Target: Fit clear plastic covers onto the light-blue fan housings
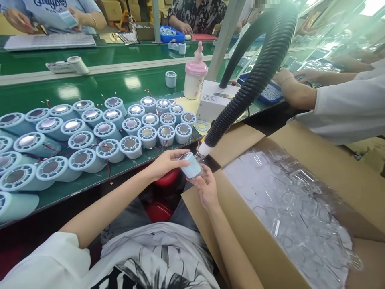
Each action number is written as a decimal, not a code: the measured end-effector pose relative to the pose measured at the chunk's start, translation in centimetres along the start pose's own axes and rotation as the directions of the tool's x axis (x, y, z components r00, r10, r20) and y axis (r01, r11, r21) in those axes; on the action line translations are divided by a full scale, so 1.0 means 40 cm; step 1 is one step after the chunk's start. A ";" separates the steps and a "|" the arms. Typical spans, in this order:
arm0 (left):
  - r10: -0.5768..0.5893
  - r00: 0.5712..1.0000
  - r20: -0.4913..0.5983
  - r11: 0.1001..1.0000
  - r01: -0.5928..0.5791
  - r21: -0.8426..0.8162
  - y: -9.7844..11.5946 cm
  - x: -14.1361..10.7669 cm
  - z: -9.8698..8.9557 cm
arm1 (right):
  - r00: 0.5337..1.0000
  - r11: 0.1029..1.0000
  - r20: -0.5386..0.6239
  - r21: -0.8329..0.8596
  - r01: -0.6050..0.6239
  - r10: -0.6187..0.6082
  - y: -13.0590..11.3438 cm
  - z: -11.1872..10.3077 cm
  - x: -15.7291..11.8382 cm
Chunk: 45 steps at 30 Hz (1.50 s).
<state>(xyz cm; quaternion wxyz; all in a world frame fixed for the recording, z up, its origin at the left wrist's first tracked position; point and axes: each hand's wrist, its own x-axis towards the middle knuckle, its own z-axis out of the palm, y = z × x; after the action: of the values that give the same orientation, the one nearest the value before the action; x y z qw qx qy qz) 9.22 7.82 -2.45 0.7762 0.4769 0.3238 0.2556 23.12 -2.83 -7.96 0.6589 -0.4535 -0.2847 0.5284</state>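
Observation:
Between my two hands, over my lap, is a light blue cylindrical housing (191, 166), tilted, with a clear rim at its lower end. My left hand (168, 162) grips its upper side with thumb and fingers. At the lower end, the fingers of my right hand (207, 185) close round the clear rim. Just above the housing hangs the white nozzle (204, 149) of a black corrugated hose (249, 88). Rows of similar light blue housings (130, 143) with silver discs stand on the green bench to the left, some with thin red wires.
An open cardboard box (255, 228) at right holds many clear plastic parts (294, 204). A pink-lidded cup (195, 78) stands by a white box-shaped unit (213, 98) and a metal post. Co-workers' hands and sleeves (345, 100) show across the bench and at right.

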 end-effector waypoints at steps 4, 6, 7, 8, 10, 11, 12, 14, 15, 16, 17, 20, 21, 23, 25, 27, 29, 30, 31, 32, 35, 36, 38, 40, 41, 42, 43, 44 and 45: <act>-0.010 1.000 0.022 1.000 0.010 0.012 0.004 0.004 0.000 | 0.999 0.995 0.015 -0.092 0.039 -0.038 -0.005 -0.002 0.001; -0.037 0.998 0.054 0.999 0.035 0.034 0.005 -0.001 0.001 | 0.998 0.982 0.001 -0.177 0.065 -0.066 -0.013 -0.001 -0.009; -0.061 0.995 0.082 0.997 0.057 0.053 0.004 -0.007 0.003 | 0.997 0.969 -0.015 -0.234 0.076 -0.082 -0.021 -0.004 -0.020; -0.091 0.990 0.109 0.993 0.083 0.078 0.001 -0.015 0.004 | 0.994 0.950 -0.041 -0.300 0.083 -0.100 -0.031 -0.014 -0.035; -0.178 0.970 0.164 0.978 0.157 0.135 -0.012 -0.033 0.006 | 0.978 0.889 -0.145 -0.453 0.067 -0.148 -0.064 -0.059 -0.085; -0.223 0.960 0.170 0.968 0.197 0.155 -0.021 -0.041 0.005 | 0.954 0.846 -0.232 -0.532 0.037 -0.188 -0.087 -0.096 -0.125; -0.279 0.940 0.195 0.956 0.252 0.153 -0.030 -0.047 0.003 | 0.908 0.796 -0.341 -0.606 -0.014 -0.243 -0.114 -0.142 -0.177; -0.330 0.920 0.213 0.944 0.317 0.091 -0.046 -0.053 0.001 | 0.722 0.687 -0.573 -0.702 -0.188 -0.388 -0.175 -0.242 -0.324; -0.350 0.913 0.210 0.936 0.349 0.046 -0.051 -0.055 0.001 | 0.588 0.638 -0.666 -0.708 -0.303 -0.460 -0.205 -0.290 -0.415; -0.374 0.907 0.194 0.925 0.381 0.003 -0.053 -0.056 0.004 | 0.446 0.595 -0.730 -0.682 -0.425 -0.518 -0.233 -0.331 -0.511; -0.407 0.897 0.174 0.908 0.418 -0.028 -0.052 -0.058 0.009 | 0.305 0.564 -0.768 -0.627 -0.538 -0.564 -0.257 -0.367 -0.606; -0.493 0.870 0.005 0.869 0.493 -0.038 -0.040 -0.067 0.029 | 0.101 0.505 -0.814 -0.446 -0.739 -0.572 -0.297 -0.440 -0.821; -0.506 0.860 -0.056 0.862 0.507 -0.013 -0.036 -0.070 0.035 | 0.104 0.484 -0.820 -0.429 -0.762 -0.563 -0.301 -0.459 -0.852; -0.514 0.849 -0.122 0.852 0.522 0.041 -0.034 -0.073 0.042 | 0.202 0.439 -0.813 -0.484 -0.757 -0.546 -0.307 -0.493 -0.841; -0.532 0.842 -0.092 0.840 0.538 0.069 -0.040 -0.075 0.040 | 0.373 0.391 -0.756 -0.616 -0.684 -0.538 -0.315 -0.527 -0.742; -0.534 0.843 -0.070 0.842 0.537 0.049 -0.050 -0.078 0.033 | 0.531 0.348 -0.657 -0.745 -0.569 -0.535 -0.328 -0.558 -0.584; -0.521 0.848 -0.096 0.852 0.523 0.001 -0.059 -0.083 0.026 | 0.625 0.319 -0.567 -0.822 -0.472 -0.536 -0.341 -0.585 -0.406; -0.513 0.850 -0.118 0.858 0.514 -0.024 -0.062 -0.086 0.022 | 0.656 0.311 -0.532 -0.846 -0.433 -0.535 -0.346 -0.595 -0.323; -0.504 0.852 -0.144 0.863 0.503 -0.048 -0.064 -0.090 0.020 | 0.680 0.310 -0.506 -0.863 -0.399 -0.531 -0.351 -0.603 -0.249; -0.500 0.851 -0.163 0.866 0.496 -0.066 -0.064 -0.094 0.018 | 0.697 0.316 -0.486 -0.874 -0.370 -0.527 -0.354 -0.608 -0.187; -0.480 0.856 -0.191 0.877 0.469 -0.100 -0.053 -0.111 0.016 | 0.716 0.372 -0.454 -0.884 -0.284 -0.530 -0.363 -0.605 -0.089; -0.471 0.860 -0.196 0.882 0.458 -0.111 -0.047 -0.118 0.018 | 0.717 0.403 -0.446 -0.881 -0.246 -0.537 -0.366 -0.598 -0.082; -0.458 0.870 -0.182 0.888 0.441 -0.128 -0.034 -0.130 0.023 | 0.725 0.478 -0.423 -0.866 -0.147 -0.543 -0.369 -0.574 -0.090; -0.448 0.886 -0.124 0.892 0.434 -0.124 -0.023 -0.139 0.030 | 0.765 0.567 -0.377 -0.823 -0.018 -0.522 -0.364 -0.534 -0.104; -0.438 0.895 -0.082 0.897 0.429 -0.107 -0.019 -0.141 0.032 | 0.794 0.615 -0.344 -0.787 0.046 -0.500 -0.357 -0.504 -0.109; -0.421 0.906 -0.038 0.905 0.418 -0.073 -0.016 -0.142 0.033 | 0.827 0.662 -0.308 -0.742 0.100 -0.471 -0.346 -0.466 -0.111; -0.399 0.917 -0.001 0.917 0.399 -0.029 -0.015 -0.143 0.033 | 0.865 0.704 -0.254 -0.695 0.148 -0.433 -0.332 -0.420 -0.112; -0.375 0.927 0.023 0.927 0.375 0.019 -0.014 -0.144 0.031 | 0.907 0.732 -0.167 -0.653 0.192 -0.387 -0.315 -0.367 -0.113; -0.352 0.935 0.037 0.935 0.349 0.065 -0.013 -0.145 0.028 | 0.941 0.740 -0.044 -0.631 0.234 -0.336 -0.297 -0.309 -0.115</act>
<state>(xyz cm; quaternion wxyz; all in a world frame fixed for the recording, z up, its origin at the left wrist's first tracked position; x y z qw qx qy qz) 6.28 2.84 -1.04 0.8029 0.4395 0.3921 0.0921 37.60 -11.24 -2.06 0.5674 -0.6339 -0.4556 0.2620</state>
